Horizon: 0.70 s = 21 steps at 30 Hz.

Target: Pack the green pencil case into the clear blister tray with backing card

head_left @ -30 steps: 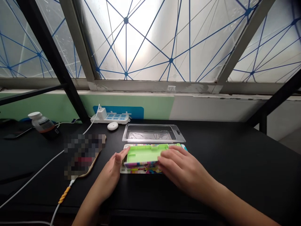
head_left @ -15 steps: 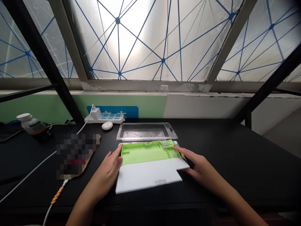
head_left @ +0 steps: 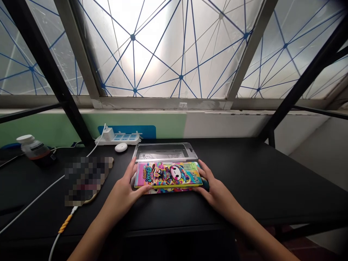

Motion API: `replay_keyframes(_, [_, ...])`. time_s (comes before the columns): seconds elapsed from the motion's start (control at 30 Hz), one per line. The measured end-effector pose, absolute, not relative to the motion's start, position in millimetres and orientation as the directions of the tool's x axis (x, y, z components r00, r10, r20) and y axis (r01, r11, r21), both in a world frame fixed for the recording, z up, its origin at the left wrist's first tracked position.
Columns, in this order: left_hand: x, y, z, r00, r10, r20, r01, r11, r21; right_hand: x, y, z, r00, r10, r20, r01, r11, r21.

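The flat rectangular box with a bright printed cartoon cover (head_left: 168,174) lies on the black table (head_left: 244,174), just in front of a clear plastic tray (head_left: 163,152). The left hand (head_left: 123,194) and the right hand (head_left: 214,190) are grasping its two short ends. Even pressure from both sides seems best for keeping it level. A white edge (head_left: 152,191) under the box is mostly hidden, and the blurred object (head_left: 87,181) at left cannot be made out.

The black bench (head_left: 244,174) carries a white power strip (head_left: 116,139) along its far edge, a small round white case (head_left: 121,147) just nearer, a clear plastic tray (head_left: 163,152) mid-bench, a printed pencil box (head_left: 168,175) touching its near side, a capped bottle (head_left: 34,150) far left, and a blurred flat object (head_left: 87,179) left of centre.
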<state>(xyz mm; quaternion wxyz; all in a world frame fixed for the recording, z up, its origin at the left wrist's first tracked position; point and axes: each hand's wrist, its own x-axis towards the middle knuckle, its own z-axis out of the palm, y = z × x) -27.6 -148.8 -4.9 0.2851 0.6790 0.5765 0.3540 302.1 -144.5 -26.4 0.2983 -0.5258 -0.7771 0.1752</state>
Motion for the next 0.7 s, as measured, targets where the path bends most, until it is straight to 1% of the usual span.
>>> replay_keyframes(0.1, [-19,-140,16,0.054,0.96,0.275,0.644,-0.244,0.725,302,-139,-14,-0.229,0.889,0.397,0.709,0.431,-0.558])
replay_keyframes(0.17, [-13,-125,35,0.06,0.917,0.394,0.701,-0.32,0.638,304,-124,1,-0.213,0.855,0.473,0.722,0.464,-0.513])
replay_keyframes(0.23, [-8,-102,51,0.065,0.864,0.499,0.767,-0.363,0.529,307,-100,15,-0.221,0.833,0.507,0.726,0.487,-0.485])
replay_keyframes(0.3, [-4,-77,59,0.086,0.847,0.525,0.797,-0.375,0.473,308,-71,25,-0.234,0.826,0.513,0.713,0.504,-0.487])
replay_keyframes(0.4, [-5,-45,49,0.119,0.862,0.493,0.839,-0.353,0.414,305,-35,20,-0.245,0.813,0.527,0.688,0.529,-0.496])
replay_keyframes(0.5, [-11,-30,21,0.117,0.885,0.45,0.881,-0.302,0.364,297,-20,-3,-0.282,0.813,0.509,0.682,0.543,-0.489])
replay_keyframes(0.6, [-14,-29,-4,0.175,0.938,0.298,0.911,-0.27,0.312,290,-20,-21,-0.4,0.808,0.433,0.703,0.573,-0.42])
replay_keyframes(0.7, [-10,-33,-11,0.189,0.967,0.173,0.947,-0.226,0.227,288,-25,-23,-0.494,0.807,0.323,0.736,0.586,-0.339])
